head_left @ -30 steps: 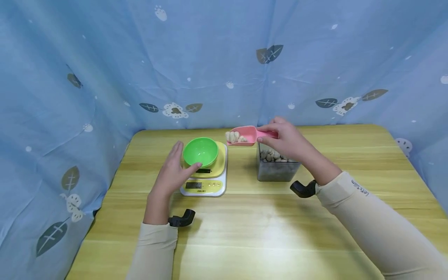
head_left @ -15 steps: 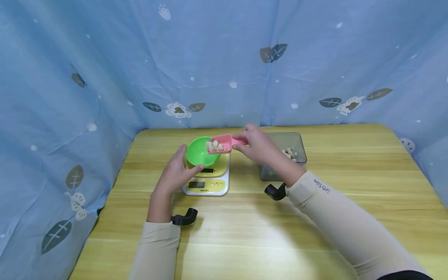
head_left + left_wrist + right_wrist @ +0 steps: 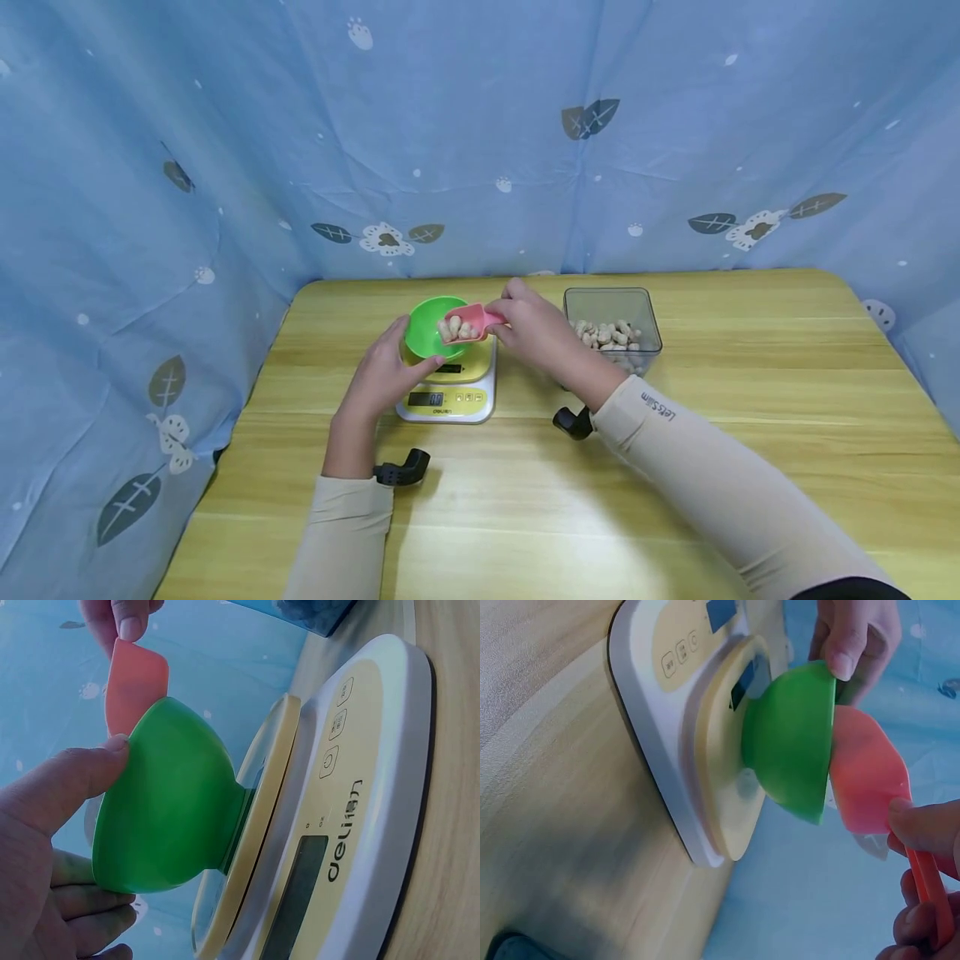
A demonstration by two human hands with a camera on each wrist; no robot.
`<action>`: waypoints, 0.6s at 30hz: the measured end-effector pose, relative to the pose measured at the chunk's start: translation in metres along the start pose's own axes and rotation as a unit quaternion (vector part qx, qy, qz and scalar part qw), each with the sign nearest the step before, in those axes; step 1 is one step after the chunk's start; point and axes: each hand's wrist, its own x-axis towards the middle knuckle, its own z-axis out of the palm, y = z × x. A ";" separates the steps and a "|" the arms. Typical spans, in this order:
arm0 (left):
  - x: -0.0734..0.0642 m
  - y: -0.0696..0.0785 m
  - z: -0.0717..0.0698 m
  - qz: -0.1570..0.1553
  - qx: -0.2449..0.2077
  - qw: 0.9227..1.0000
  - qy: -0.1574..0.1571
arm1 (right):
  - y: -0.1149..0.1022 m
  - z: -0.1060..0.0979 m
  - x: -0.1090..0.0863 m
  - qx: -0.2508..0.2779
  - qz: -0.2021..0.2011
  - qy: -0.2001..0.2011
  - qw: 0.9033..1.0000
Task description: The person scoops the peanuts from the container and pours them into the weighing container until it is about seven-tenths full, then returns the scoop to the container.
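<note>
A green bowl (image 3: 424,331) stands on the yellow plate of a Deli kitchen scale (image 3: 480,406). My left hand (image 3: 381,373) holds the bowl by its left side, thumb at the near rim and fingers on the far side. With my right hand (image 3: 531,332) I grip the handle of a pink scoop (image 3: 866,772). The scoop's mouth lies over the bowl, tilted down towards it. Several pale, knobbly pieces that look like unshelled peanuts (image 3: 455,328) sit in the scoop. In both wrist views the bowl's inside is hidden.
A grey see-through box (image 3: 611,302) with more of the pale pieces (image 3: 611,337) stands right of the scale, partly behind my right wrist. The wooden table (image 3: 750,400) meets a blue patterned curtain (image 3: 480,125) at its far edge.
My right hand has carried the filled scoop left from above the box to over the bowl, and it now tips lower. My left hand stays at the bowl.
</note>
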 end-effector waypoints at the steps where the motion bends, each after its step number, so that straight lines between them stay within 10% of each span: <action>1: 0.000 0.000 0.000 0.003 0.000 1.000 0.001 | -0.001 0.001 0.000 -0.002 -0.005 0.006 1.000; 10: 0.000 0.000 0.001 0.007 0.004 1.000 0.011 | -0.005 0.003 0.001 -0.079 -0.075 0.053 0.993; 18: 0.000 0.000 0.000 0.001 0.009 1.000 0.011 | -0.008 0.002 0.000 -0.206 -0.143 0.114 0.961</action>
